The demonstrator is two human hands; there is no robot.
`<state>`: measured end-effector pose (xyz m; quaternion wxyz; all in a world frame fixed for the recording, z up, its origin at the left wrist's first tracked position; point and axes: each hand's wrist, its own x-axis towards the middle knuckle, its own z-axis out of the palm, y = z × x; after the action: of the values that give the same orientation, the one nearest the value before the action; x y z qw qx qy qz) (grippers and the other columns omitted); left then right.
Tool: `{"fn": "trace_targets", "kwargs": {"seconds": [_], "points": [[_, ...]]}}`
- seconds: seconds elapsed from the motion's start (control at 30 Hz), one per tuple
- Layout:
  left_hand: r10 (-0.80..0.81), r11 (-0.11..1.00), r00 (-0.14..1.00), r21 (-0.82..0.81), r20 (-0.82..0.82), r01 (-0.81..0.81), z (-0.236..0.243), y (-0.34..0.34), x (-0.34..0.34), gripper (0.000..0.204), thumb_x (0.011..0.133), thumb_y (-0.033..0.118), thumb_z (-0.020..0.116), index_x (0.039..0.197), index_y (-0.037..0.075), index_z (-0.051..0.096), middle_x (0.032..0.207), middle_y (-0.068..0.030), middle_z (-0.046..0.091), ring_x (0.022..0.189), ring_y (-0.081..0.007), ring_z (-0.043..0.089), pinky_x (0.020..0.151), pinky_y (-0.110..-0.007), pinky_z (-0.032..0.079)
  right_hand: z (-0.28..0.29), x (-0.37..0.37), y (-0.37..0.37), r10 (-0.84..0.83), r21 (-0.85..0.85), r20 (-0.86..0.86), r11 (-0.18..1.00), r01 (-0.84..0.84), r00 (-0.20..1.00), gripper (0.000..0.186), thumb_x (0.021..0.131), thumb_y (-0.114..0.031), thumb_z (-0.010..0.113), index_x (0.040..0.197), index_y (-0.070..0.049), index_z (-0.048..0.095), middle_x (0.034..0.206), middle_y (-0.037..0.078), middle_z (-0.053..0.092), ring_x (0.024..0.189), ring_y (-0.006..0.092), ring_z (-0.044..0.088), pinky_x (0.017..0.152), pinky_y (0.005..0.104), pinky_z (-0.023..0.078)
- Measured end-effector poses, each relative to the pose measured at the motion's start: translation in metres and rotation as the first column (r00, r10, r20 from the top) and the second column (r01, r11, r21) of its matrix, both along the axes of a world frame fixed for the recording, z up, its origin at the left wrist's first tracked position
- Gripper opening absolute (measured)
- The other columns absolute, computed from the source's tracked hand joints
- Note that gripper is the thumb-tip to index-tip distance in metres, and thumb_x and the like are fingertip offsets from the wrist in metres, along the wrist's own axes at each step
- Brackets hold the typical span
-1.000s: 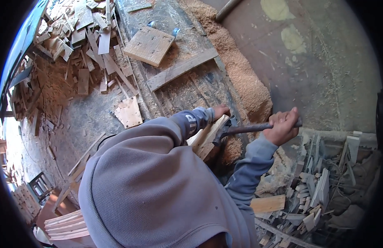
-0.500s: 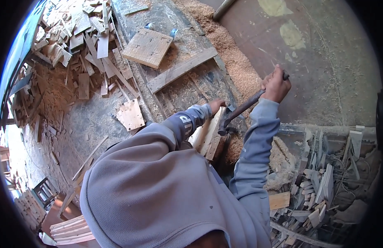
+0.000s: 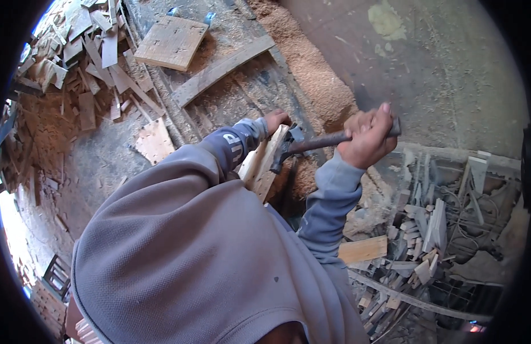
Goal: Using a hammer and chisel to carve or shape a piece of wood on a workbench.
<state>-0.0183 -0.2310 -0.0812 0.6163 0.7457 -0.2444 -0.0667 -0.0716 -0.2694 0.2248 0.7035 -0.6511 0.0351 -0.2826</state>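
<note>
My right hand (image 3: 367,136) is closed round the dark handle of a hammer (image 3: 322,141). The hammer's head is at the right face of a pale wooden block (image 3: 268,166); whether the two touch I cannot tell. On the block's far end rests my left hand (image 3: 277,120), its fingers curled over the top and gripping it. Part of the block is hidden behind my sleeve and body. A small bluish piece shows beside the block's far end, next to the hammer head.
Ahead lie a thick square board (image 3: 172,43) and a plank (image 3: 225,69) on a dusty bench surface. A ridge of sawdust (image 3: 302,63) runs beside it. Scrap wood (image 3: 93,74) is heaped at the left, more offcuts (image 3: 423,229) at the lower right. A flat wooden piece (image 3: 153,140) lies left.
The view has shifted, so the surroundings sit further left and higher. My right hand has come lower, and the hammer handle now lies flatter. Both hands keep their holds.
</note>
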Motion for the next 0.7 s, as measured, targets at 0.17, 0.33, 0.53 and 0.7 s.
{"fn": "trace_targets", "kwargs": {"seconds": [0.17,0.33,0.53,0.7], "points": [[-0.011,1.0,0.998,0.001,0.06,0.011,-0.006,-0.008,-0.001,0.017,0.08,0.015,0.051,0.087,0.006,0.064,0.084,-0.0139,0.061,0.085,-0.0289,0.058,0.076,-0.036,0.047,0.003,0.01,-0.023,0.023,0.043,-0.063,0.999,-0.02,0.998,0.036,0.085,-0.022,0.052,0.056,-0.012,0.034,0.044,-0.002,0.03,0.033,0.0063,0.029,0.03,0.0239,0.022],[-0.026,0.999,0.991,0.026,0.132,0.023,-0.021,-0.023,-0.002,0.016,0.079,0.015,0.052,0.088,0.006,0.062,0.088,-0.0156,0.06,0.085,-0.0322,0.056,0.078,-0.038,0.045,-0.005,0.076,-0.033,0.108,-0.015,-0.246,0.993,-0.116,0.963,0.038,0.084,-0.023,0.054,0.054,-0.013,0.034,0.042,-0.004,0.029,0.032,0.0064,0.028,0.028,0.0245,0.022],[0.0,0.972,0.985,-0.232,-0.172,-0.041,-0.035,-0.028,-0.01,0.014,0.077,0.016,0.054,0.081,0.007,0.063,0.082,-0.0139,0.061,0.084,-0.0319,0.055,0.078,-0.038,0.045,0.002,-0.018,0.0,-0.045,0.017,-0.009,0.999,0.045,0.999,0.039,0.085,-0.022,0.054,0.054,-0.014,0.033,0.045,-0.005,0.03,0.034,0.0051,0.028,0.029,0.0223,0.022],[-0.125,0.988,0.949,-0.047,0.29,0.144,0.015,-0.029,-0.012,0.017,0.074,0.023,0.057,0.082,0.008,0.064,0.082,-0.014,0.061,0.082,-0.0324,0.056,0.073,-0.04,0.046,0.015,-0.059,-0.014,-0.208,0.044,0.061,0.978,0.206,0.976,0.038,0.085,-0.024,0.055,0.055,-0.012,0.034,0.044,-0.003,0.032,0.034,0.0063,0.03,0.031,0.024,0.023]]}}
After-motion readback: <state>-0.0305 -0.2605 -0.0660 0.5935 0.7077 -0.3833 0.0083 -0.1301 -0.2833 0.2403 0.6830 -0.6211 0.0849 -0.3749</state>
